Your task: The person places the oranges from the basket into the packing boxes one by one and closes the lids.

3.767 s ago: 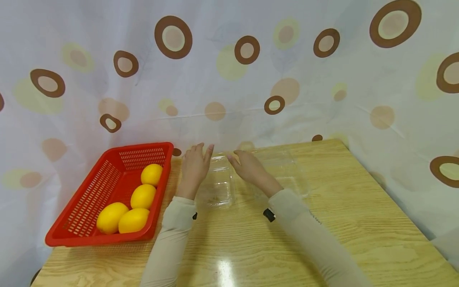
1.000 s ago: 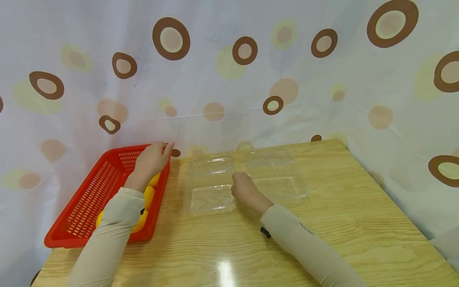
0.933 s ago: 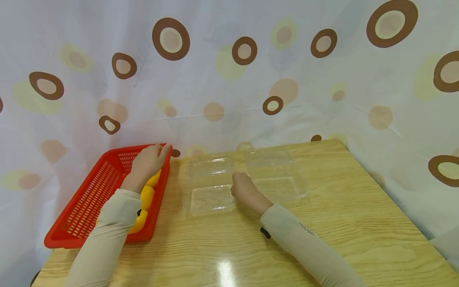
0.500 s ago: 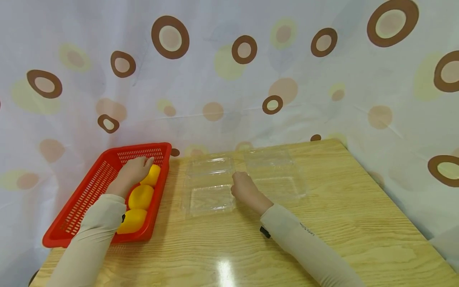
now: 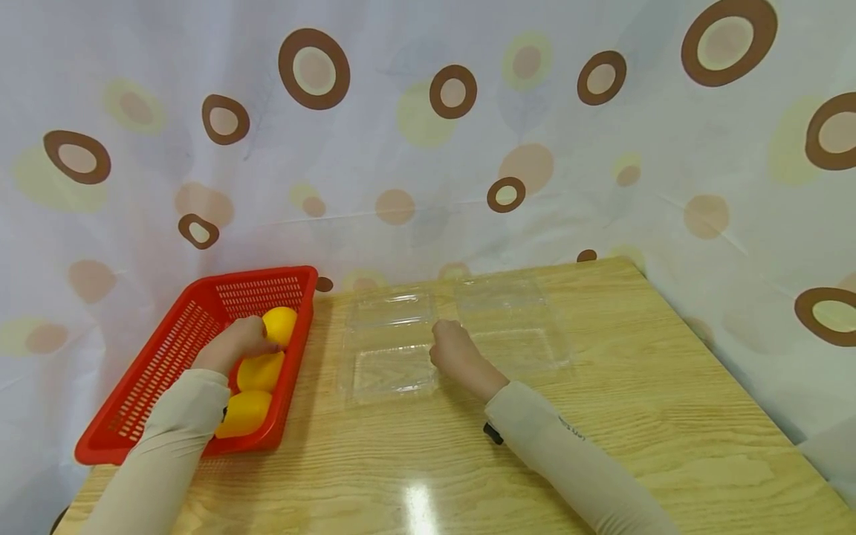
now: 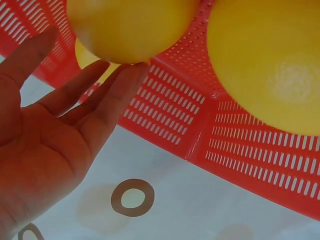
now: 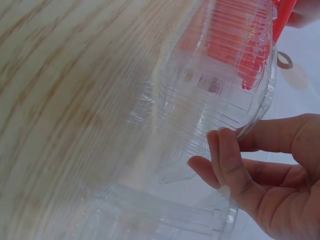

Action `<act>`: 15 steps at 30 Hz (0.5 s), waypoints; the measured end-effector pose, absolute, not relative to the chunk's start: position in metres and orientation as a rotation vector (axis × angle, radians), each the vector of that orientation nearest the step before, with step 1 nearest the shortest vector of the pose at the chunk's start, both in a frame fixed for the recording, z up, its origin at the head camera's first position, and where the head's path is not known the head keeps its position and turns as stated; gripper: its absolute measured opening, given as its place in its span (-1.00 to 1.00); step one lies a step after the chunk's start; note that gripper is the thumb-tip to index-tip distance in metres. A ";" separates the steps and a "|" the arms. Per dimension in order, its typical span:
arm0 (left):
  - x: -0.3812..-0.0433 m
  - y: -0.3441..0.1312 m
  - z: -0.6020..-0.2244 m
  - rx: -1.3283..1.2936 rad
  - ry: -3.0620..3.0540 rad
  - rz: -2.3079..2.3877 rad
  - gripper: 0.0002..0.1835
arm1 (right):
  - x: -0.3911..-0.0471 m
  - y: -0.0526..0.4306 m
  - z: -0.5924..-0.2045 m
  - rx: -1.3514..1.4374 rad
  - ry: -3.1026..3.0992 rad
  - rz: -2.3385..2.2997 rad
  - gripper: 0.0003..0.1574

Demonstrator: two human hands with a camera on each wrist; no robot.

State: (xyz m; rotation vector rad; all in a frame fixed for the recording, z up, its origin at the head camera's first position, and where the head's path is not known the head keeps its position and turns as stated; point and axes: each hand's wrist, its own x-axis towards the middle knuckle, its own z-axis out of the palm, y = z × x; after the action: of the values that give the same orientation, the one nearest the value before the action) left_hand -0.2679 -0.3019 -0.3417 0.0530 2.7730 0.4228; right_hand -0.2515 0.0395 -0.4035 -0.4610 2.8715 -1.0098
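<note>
The red plastic basket (image 5: 273, 437) is set at the table's left edge. Its walls carry rows of narrow slots; its corners are rounded and its rim is smooth. At least three yellow, smooth, rounded lemon-like fruits lie along its right wall: the far fruit (image 5: 280, 325), the middle fruit (image 5: 262, 374) and the near fruit (image 5: 244, 414).

The left hand (image 5: 234, 347) is inside the basket, beside the far and middle fruits. Its fingers are extended and its thumb stands apart; in the left wrist view the fingertips meet the underside of one fruit without closing round it.

The left container (image 5: 394, 371), thin clear rigid plastic with ribbed walls, lies near the table's back edge. The right hand (image 5: 459, 355) pinches its rim between thumb and fingers. The right container (image 5: 518, 343), equally transparent, lies just beside it, toward the table's back right corner.

The table (image 5: 602, 416) has a pale wood-grain surface. Behind its back edge hangs a white sheet (image 5: 602, 160) printed with brown rings and pale discs.
</note>
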 end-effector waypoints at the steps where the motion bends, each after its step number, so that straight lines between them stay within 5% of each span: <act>1: -0.268 -0.302 -0.343 0.047 2.764 0.410 -0.52 | -0.251 0.039 -0.404 -0.466 2.874 -1.008 -0.87; 15: -0.265 -0.312 -0.349 -0.204 2.577 0.428 -0.32 | -0.250 0.040 -0.405 -0.507 2.888 -1.029 -0.69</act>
State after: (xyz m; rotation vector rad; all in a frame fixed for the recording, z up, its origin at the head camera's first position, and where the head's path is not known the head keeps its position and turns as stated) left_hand -0.2646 -0.3119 -0.3487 -0.2036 2.5767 0.4276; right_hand -0.2497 0.0395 -0.4052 -0.5068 2.8879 -1.0294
